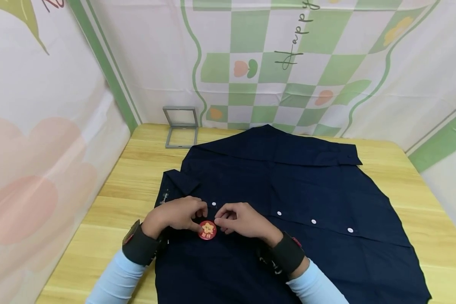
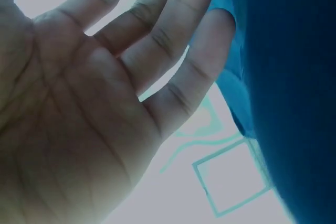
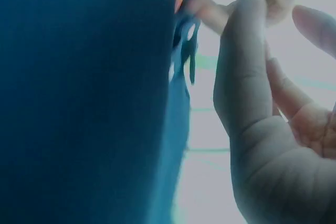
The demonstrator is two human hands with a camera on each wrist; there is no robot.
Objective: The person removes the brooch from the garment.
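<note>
A round red badge (image 1: pixel 209 233) with a yellow star lies on the left front of a navy shirt (image 1: pixel 251 257) spread over the table. My left hand (image 1: pixel 180 213) rests its thumb tip on the badge's left edge; its other fingers bend loosely above. Palm and relaxed fingers of the left hand (image 2: pixel 105 87) show in the left wrist view, with nothing in them. Just right of the badge hovers my right hand (image 1: pixel 243 219), fingers loosely bent, no held thing visible. The right wrist view shows the right hand's thumb (image 3: pixel 244 66) apart from the shirt cloth (image 3: pixel 84 98).
A grey square double frame (image 1: pixel 181 126) stands open at the table's back left. White buttons (image 1: pixel 313 221) run across the shirt. The shirt collar (image 1: pixel 180 181) lies near my left hand. A patterned curtain (image 1: pixel 273 63) borders the wooden table (image 1: pixel 118 202).
</note>
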